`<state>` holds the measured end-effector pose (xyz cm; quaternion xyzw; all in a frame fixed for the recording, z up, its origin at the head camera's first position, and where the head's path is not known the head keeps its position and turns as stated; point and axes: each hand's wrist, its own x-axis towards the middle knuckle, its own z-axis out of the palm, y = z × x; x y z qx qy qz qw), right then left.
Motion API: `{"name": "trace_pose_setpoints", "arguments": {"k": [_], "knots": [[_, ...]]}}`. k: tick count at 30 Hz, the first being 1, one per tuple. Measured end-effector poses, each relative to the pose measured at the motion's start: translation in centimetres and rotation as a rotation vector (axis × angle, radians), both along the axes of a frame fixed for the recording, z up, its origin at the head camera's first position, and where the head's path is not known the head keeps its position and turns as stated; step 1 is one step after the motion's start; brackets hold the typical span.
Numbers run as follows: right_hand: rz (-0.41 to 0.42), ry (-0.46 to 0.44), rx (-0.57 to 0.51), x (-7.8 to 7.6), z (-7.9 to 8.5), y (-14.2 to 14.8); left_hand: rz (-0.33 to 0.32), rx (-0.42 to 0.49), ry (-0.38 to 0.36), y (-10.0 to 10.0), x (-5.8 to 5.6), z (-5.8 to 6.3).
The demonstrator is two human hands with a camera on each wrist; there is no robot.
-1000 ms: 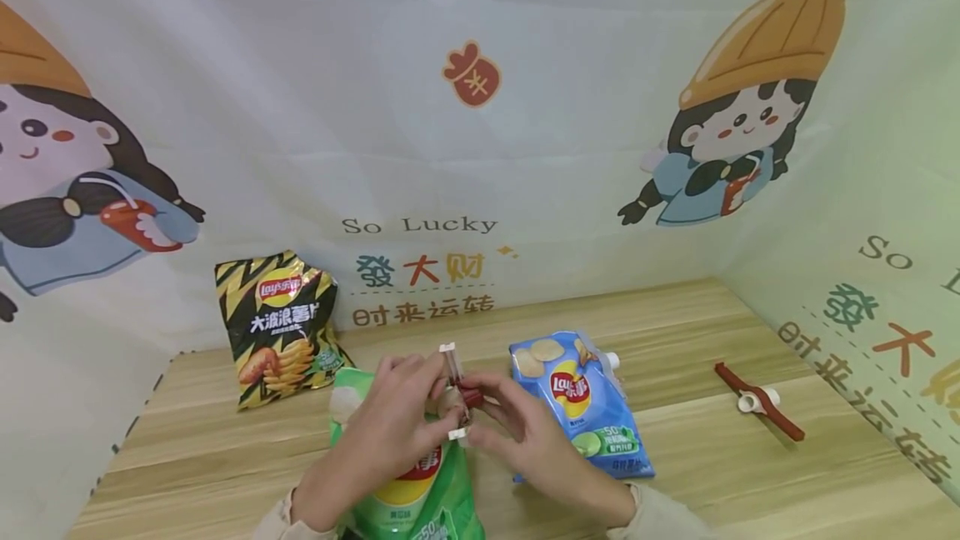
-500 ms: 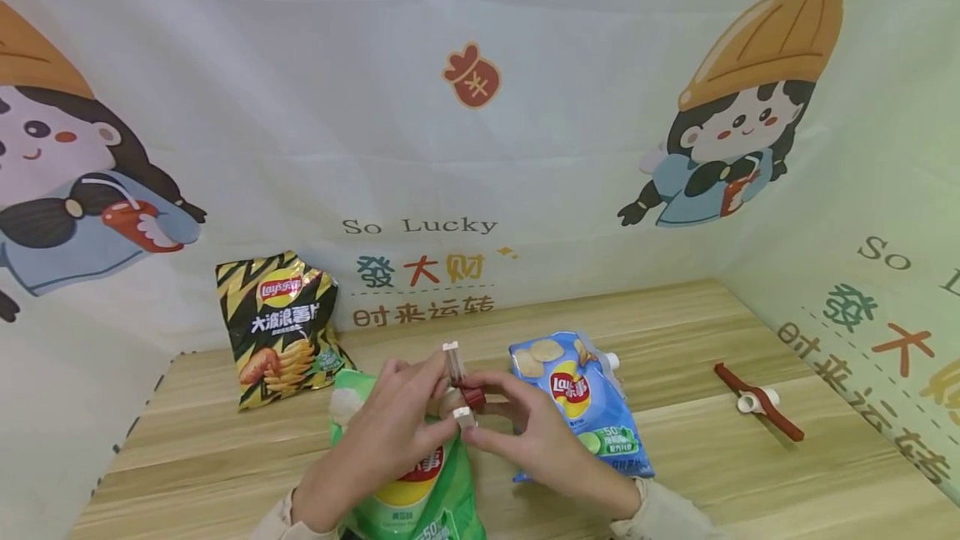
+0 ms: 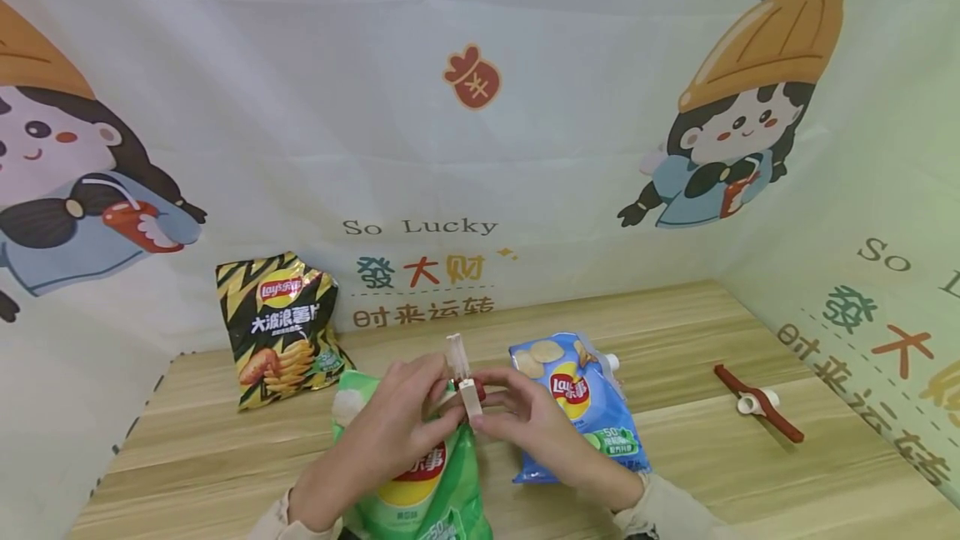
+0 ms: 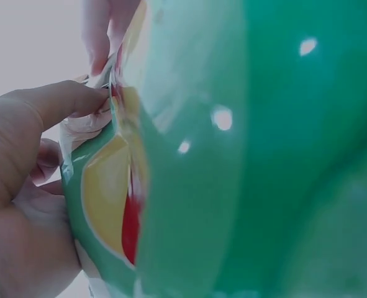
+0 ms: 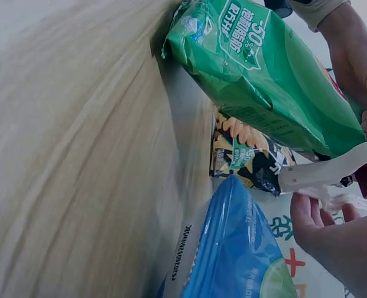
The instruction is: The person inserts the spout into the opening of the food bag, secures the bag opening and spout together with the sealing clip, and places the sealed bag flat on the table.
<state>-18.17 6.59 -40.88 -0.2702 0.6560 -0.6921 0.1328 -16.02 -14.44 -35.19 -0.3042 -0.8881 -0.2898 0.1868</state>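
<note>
My left hand pinches the gathered top of a green Lay's chip bag, which leans upright below it. In the left wrist view, my left thumb presses against the bag's folded top edge. My right hand holds a white and dark red bag clip between thumb and fingers, right at that edge. One pale arm of the clip extends along the bag's top in the right wrist view. Part of the clip is hidden behind the fingers.
A blue Lay's bag with a white-ended clip at its top lies close to my right hand. At the back left a black and yellow chip bag leans against the printed curtain. Another red and white clip rests on the wooden table at right.
The clip has turned in my right hand: its near white end has risen toward the far one. My left hand stays at the green bag's top. The other bags have hardly moved.
</note>
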Motion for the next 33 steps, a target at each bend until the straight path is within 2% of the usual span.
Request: {"name": "trace_pose_setpoints", "arguments": {"k": [3,7,12,15,23,33], "knots": [[0.017,-0.011,0.011,-0.1,0.0,0.2,-0.008,0.018,0.008,0.0,-0.1,0.2],[0.031,0.029,0.03,-0.1,0.3,0.2,-0.019,0.041,0.025,-0.2,-0.1,0.3],[0.045,0.09,0.039,0.3,0.9,0.0,-0.016,0.057,0.07,-0.3,-0.2,0.2],[0.053,0.083,0.034,0.2,1.1,-0.2,-0.028,0.059,0.102,-0.3,-0.2,0.2],[0.119,0.027,-0.009,-0.4,1.2,0.1,-0.096,-0.031,0.219,0.2,0.0,-0.5],[0.077,0.036,-0.052,-0.6,1.5,0.3,-0.047,-0.064,0.277,0.8,0.2,-0.9]]}}
